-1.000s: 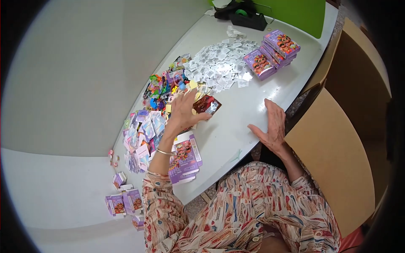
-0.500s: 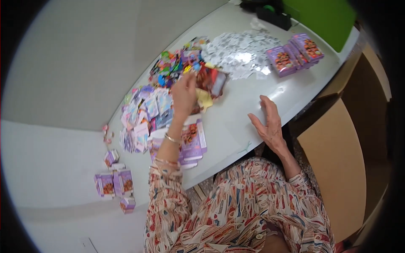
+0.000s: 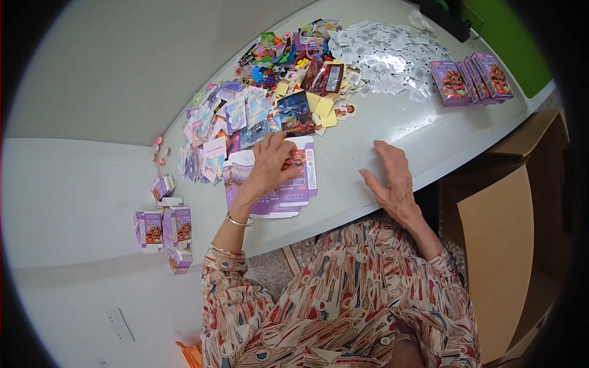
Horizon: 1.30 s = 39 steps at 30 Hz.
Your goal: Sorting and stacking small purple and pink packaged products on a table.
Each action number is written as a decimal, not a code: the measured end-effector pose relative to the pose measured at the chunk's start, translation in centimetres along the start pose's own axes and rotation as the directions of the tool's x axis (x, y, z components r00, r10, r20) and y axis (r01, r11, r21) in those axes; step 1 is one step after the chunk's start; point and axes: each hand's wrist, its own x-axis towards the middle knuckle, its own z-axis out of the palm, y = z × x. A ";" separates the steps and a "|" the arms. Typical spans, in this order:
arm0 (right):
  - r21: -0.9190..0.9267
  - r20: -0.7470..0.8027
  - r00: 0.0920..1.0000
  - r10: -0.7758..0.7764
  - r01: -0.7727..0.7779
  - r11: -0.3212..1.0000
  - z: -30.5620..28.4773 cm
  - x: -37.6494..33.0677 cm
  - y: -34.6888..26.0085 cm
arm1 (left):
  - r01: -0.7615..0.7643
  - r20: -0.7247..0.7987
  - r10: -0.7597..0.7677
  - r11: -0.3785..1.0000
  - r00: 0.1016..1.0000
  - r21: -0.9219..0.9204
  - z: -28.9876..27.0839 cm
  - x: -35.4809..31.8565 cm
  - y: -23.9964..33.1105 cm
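Observation:
My left hand (image 3: pixel 270 164) rests with its fingers spread on a stack of flattened purple cartons (image 3: pixel 300 184) near the table's front edge, gripping nothing. Just beyond its fingertips lies a dark picture card (image 3: pixel 294 113), and farther off lie red foil packets (image 3: pixel 323 76). My right hand (image 3: pixel 392 181) lies flat on the white table (image 3: pixel 368 132) to the right, fingers apart and empty. A heap of pastel cards (image 3: pixel 227 119) spreads to the left of the cartons.
A pile of small white slips (image 3: pixel 386 52) lies at the back. A row of upright purple boxes (image 3: pixel 472 78) stands at the right. Several small folded purple boxes (image 3: pixel 162 226) sit at the far left. An open cardboard box (image 3: pixel 509 245) stands beside the table.
My left hand has drawn back from the foil packets and colourful pile to the flattened cartons, empty now. My right hand has stayed flat on the table.

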 end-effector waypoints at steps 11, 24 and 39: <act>-0.041 0.158 0.975 0.159 -0.154 0.987 2.2 2.5 -4.3 | 0.016 -0.204 -0.141 0.856 0.969 -0.516 0.0 8.0 8.0; 0.093 0.042 0.918 0.395 -0.397 0.913 -0.7 2.8 -0.6 | 0.085 0.037 -0.321 0.139 0.946 -0.987 2.1 6.2 12.0; 0.316 0.253 0.862 0.438 -0.502 0.805 -2.4 2.6 -0.4 | 0.129 0.104 -0.277 0.072 0.955 -0.989 3.3 5.3 11.9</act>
